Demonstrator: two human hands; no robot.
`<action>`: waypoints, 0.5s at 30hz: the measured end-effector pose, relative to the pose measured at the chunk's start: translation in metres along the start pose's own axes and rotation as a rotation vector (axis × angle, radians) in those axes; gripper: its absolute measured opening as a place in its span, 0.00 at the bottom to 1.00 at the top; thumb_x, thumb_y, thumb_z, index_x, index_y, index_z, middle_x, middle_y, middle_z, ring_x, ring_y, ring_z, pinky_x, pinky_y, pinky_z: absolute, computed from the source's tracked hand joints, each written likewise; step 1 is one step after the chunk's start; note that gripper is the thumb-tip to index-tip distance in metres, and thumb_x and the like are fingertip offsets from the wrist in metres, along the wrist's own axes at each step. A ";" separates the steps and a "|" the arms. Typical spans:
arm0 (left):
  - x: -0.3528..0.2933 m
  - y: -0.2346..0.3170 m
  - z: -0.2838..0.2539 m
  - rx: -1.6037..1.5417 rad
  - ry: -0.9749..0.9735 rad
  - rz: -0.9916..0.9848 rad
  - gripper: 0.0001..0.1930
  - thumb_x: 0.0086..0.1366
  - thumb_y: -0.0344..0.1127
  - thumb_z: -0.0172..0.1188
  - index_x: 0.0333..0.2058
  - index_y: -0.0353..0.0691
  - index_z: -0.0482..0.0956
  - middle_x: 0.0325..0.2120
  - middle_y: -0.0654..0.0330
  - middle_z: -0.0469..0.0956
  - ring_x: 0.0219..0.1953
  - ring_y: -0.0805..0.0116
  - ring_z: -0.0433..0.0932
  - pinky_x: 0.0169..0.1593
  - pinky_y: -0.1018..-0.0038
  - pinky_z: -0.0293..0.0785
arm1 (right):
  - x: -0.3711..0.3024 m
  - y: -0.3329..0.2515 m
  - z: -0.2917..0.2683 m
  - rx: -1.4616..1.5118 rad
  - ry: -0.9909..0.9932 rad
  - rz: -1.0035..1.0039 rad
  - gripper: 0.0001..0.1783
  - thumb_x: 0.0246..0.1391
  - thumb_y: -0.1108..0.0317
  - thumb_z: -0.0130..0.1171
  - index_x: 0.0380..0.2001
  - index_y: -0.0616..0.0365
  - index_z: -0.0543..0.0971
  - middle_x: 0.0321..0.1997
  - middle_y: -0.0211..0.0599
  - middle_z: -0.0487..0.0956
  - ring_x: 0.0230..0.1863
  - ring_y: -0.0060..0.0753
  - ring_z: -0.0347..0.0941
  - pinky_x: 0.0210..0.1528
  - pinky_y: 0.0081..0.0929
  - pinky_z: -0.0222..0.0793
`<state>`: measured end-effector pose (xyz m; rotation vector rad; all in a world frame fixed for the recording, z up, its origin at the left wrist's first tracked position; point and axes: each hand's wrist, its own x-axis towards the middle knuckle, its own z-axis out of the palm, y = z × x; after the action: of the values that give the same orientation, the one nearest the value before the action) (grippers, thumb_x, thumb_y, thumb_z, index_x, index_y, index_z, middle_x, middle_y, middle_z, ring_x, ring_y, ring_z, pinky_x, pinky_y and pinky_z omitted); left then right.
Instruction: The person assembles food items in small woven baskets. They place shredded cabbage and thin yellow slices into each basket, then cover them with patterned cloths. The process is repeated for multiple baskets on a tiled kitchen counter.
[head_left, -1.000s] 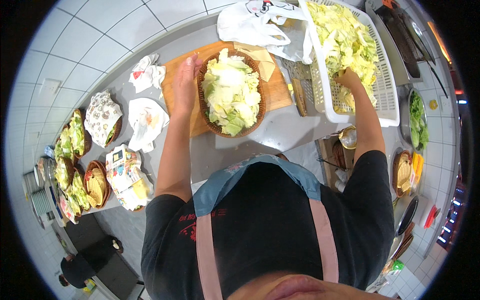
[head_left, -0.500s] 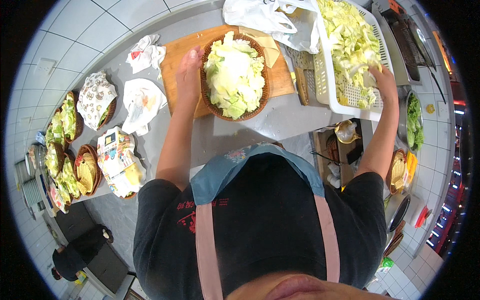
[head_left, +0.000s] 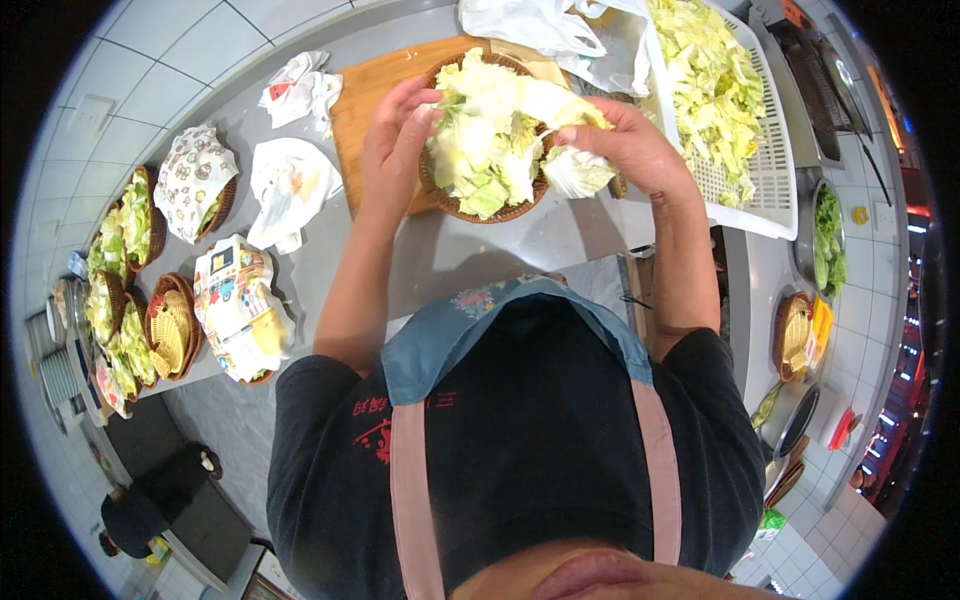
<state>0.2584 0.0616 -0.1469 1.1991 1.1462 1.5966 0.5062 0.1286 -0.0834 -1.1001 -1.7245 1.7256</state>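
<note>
A round brown wicker basket (head_left: 470,211) heaped with pale cabbage leaves (head_left: 480,140) sits on the front part of a wooden cutting board (head_left: 372,95). My right hand (head_left: 640,148) is over the basket's right side, its thumb and fingers closed on a few loose cabbage leaves (head_left: 580,172). At the left rim is my left hand (head_left: 398,135), open, its fingers bent toward the heap and holding nothing. Right of the board stands a white slotted plastic crate (head_left: 775,150) with many more torn leaves (head_left: 712,95) in it.
White plastic bags (head_left: 530,30) lie behind the board. Left on the grey counter are crumpled white cloths (head_left: 290,190), baskets under printed covers (head_left: 240,310) and several open leaf-filled baskets (head_left: 137,225). A metal bowl of greens (head_left: 828,240) is far right. Another person (head_left: 150,510) is lower left.
My right hand has come left from the crate to the basket, bringing cabbage leaves. My left hand has turned inward toward the heap.
</note>
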 end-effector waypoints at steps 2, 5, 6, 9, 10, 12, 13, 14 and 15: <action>0.007 0.010 -0.002 -0.301 -0.142 -0.212 0.23 0.66 0.39 0.53 0.56 0.33 0.65 0.45 0.56 0.74 0.43 0.72 0.73 0.44 0.77 0.70 | 0.002 0.009 0.004 -0.029 -0.012 0.002 0.19 0.51 0.62 0.63 0.46 0.57 0.79 0.39 0.30 0.81 0.39 0.21 0.74 0.44 0.23 0.70; 0.010 0.019 0.006 -0.167 -0.110 -0.271 0.25 0.64 0.40 0.56 0.55 0.33 0.65 0.43 0.59 0.74 0.40 0.73 0.74 0.41 0.77 0.71 | 0.002 0.012 0.005 -0.219 0.057 -0.046 0.19 0.51 0.63 0.62 0.46 0.59 0.79 0.38 0.37 0.81 0.39 0.26 0.76 0.43 0.25 0.71; 0.010 0.021 0.009 -0.024 -0.057 -0.247 0.25 0.64 0.42 0.56 0.55 0.33 0.65 0.42 0.59 0.75 0.39 0.72 0.74 0.40 0.77 0.72 | 0.002 0.011 0.005 -0.307 0.092 -0.072 0.18 0.51 0.64 0.62 0.46 0.59 0.79 0.38 0.40 0.81 0.39 0.29 0.77 0.42 0.25 0.71; 0.013 0.017 0.006 0.012 0.035 -0.242 0.29 0.61 0.45 0.58 0.55 0.34 0.65 0.44 0.57 0.74 0.43 0.67 0.73 0.46 0.72 0.70 | -0.005 0.001 0.022 -0.747 0.418 -0.310 0.16 0.47 0.70 0.63 0.42 0.61 0.78 0.38 0.40 0.81 0.38 0.33 0.77 0.42 0.26 0.72; 0.011 0.015 0.006 0.239 0.025 -0.113 0.30 0.60 0.46 0.59 0.56 0.35 0.65 0.46 0.54 0.73 0.47 0.64 0.71 0.49 0.68 0.68 | -0.004 0.005 0.028 -0.830 0.399 -0.361 0.15 0.46 0.71 0.61 0.40 0.61 0.78 0.38 0.44 0.79 0.37 0.39 0.77 0.42 0.30 0.72; 0.008 0.006 0.007 0.682 -0.004 0.160 0.32 0.58 0.48 0.60 0.57 0.36 0.64 0.50 0.50 0.70 0.53 0.57 0.67 0.56 0.62 0.63 | -0.004 0.018 0.043 -0.999 0.365 -0.459 0.14 0.44 0.72 0.57 0.37 0.62 0.77 0.36 0.52 0.76 0.37 0.52 0.76 0.40 0.37 0.73; 0.004 -0.004 0.012 0.690 -0.059 0.168 0.36 0.56 0.50 0.61 0.58 0.38 0.62 0.56 0.46 0.62 0.62 0.47 0.55 0.62 0.54 0.51 | -0.004 0.024 0.052 -1.068 0.331 -0.484 0.12 0.42 0.76 0.54 0.35 0.63 0.76 0.34 0.49 0.74 0.34 0.52 0.75 0.38 0.41 0.72; 0.000 -0.016 0.016 0.784 -0.079 0.253 0.37 0.56 0.51 0.61 0.59 0.38 0.61 0.57 0.46 0.60 0.62 0.45 0.53 0.62 0.53 0.50 | 0.000 0.035 0.057 -1.112 0.299 -0.467 0.13 0.44 0.77 0.52 0.37 0.63 0.74 0.34 0.50 0.73 0.35 0.52 0.74 0.38 0.41 0.72; -0.005 -0.028 0.020 0.879 -0.092 0.336 0.38 0.56 0.52 0.62 0.59 0.39 0.60 0.58 0.45 0.58 0.63 0.43 0.52 0.62 0.52 0.49 | 0.000 0.041 0.061 -1.080 0.267 -0.446 0.14 0.45 0.77 0.52 0.38 0.63 0.74 0.35 0.50 0.72 0.36 0.51 0.74 0.38 0.41 0.72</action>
<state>0.2811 0.0680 -0.1728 2.0879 1.7287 1.2461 0.4671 0.0874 -0.1294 -1.1045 -2.4962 0.2818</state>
